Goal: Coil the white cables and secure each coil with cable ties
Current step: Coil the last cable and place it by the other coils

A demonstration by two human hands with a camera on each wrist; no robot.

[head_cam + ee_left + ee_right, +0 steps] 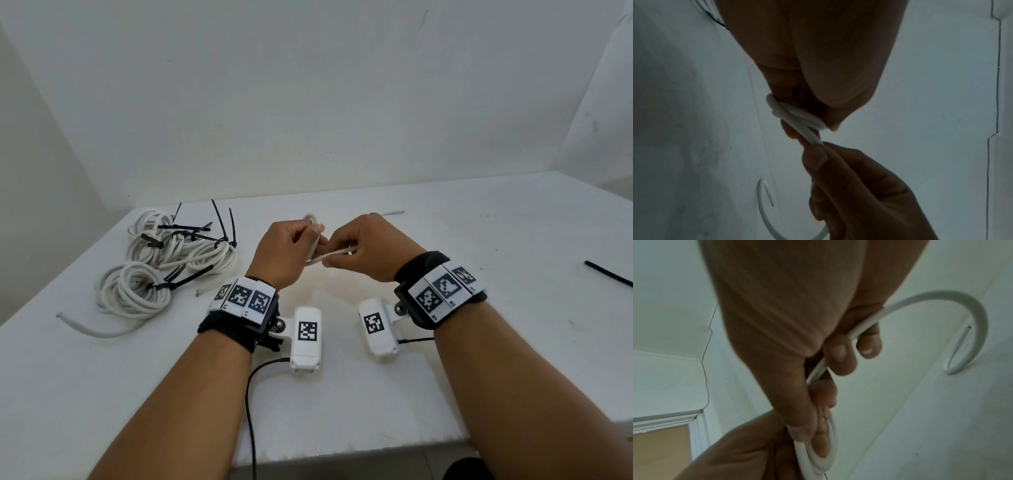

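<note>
A thin white cable [342, 252] runs between both hands above the middle of the table [445, 359]. My left hand [313, 240] grips a few small loops of it [795, 116], fingers and thumb curled round them. My right hand [330, 264] pinches the strand just beside those loops [813, 139]. In the right wrist view my right hand [840, 356] has its fingers curled round the cable [865, 324], which arcs away and ends in a free tail [964, 335]. Finished white coils [178, 250] bound with black cable ties [191, 228] lie at the left.
Another tied coil [133, 294] lies nearer the left edge, with a loose cable end [89, 329] trailing from it. One black cable tie [609, 274] lies at the far right. A white wall stands behind the table. The table's front edge is close to my forearms.
</note>
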